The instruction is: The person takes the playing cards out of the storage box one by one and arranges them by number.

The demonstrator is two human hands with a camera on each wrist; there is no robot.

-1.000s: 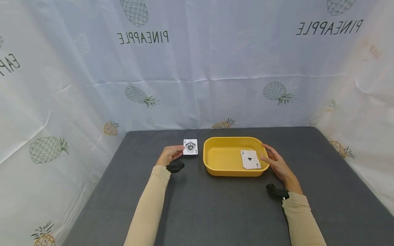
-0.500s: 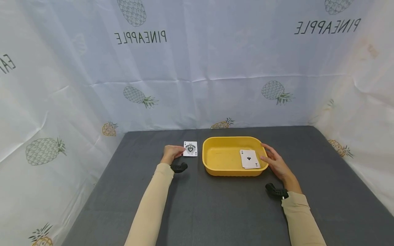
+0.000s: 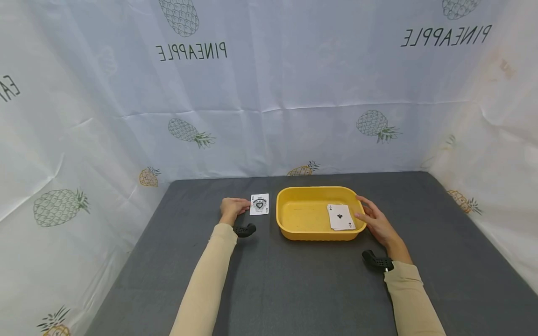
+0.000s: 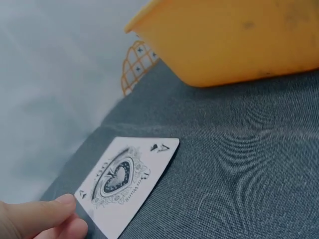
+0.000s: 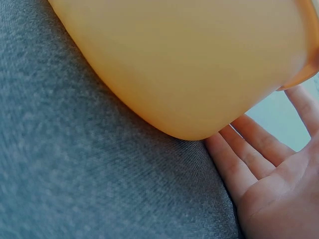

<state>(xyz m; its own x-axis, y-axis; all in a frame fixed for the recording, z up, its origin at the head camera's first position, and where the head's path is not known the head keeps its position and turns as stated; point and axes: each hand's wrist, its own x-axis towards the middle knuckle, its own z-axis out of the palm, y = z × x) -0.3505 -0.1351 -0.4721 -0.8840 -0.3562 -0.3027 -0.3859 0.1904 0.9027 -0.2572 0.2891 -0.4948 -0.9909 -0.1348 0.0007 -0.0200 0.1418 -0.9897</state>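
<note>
An ace of spades playing card point(image 3: 259, 204) lies face up on the dark cloth, left of the yellow plastic tray point(image 3: 300, 232). My left hand point(image 3: 234, 208) is at the card's left edge. In the left wrist view its fingertips point(image 4: 65, 200) are right by the card's corner, thumb and fingers close together, and the card lies flat. On the tray's right end, my right hand point(image 3: 378, 226) holds the rim, thumb over it and fingers along the outer wall. Inside the tray, at the right, is a small stack of cards point(image 3: 341, 217) topped by the ace of clubs.
Dark grey cloth point(image 3: 311, 289) covers the table. Behind and at both sides hangs a white curtain point(image 3: 269, 140) printed with pineapples. Black wrist cameras sit on both wrists, the left one point(image 3: 244, 230) close over the cloth.
The card has come down slightly toward me and now lies on the cloth. My left fingers have let go of it and drawn back a little leftward. My right hand stays on the tray.
</note>
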